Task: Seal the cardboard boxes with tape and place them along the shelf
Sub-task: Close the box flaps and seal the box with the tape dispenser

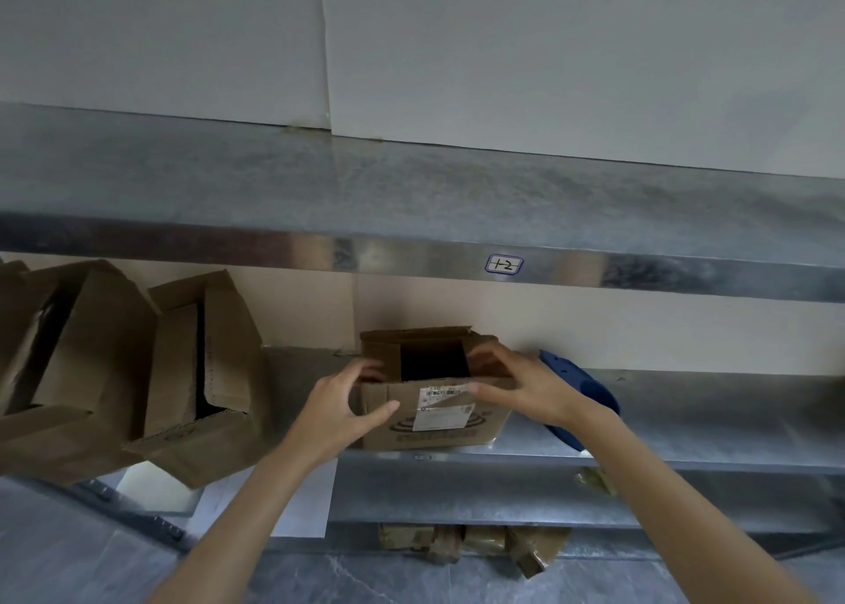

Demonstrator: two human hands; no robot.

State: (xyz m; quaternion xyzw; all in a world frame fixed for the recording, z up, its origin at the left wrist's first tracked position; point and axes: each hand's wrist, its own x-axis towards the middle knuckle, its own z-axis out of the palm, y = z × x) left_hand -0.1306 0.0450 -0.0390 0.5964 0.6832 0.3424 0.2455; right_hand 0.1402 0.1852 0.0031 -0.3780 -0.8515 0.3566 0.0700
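Reaching forward, the left hand gripped the near left corner of the cardboard box on the shelf, while the right hand pinched its right flap. Between them the top gaped open, long axis running left-right. Just beyond the right hand lay the blue tape dispenser.

Box: cardboard box upright on the metal shelf, top open.
Hands: left hand grips its left top corner; right hand holds its right flap.
Left: opened boxes tipped sideways.
Right: blue object behind the right wrist.
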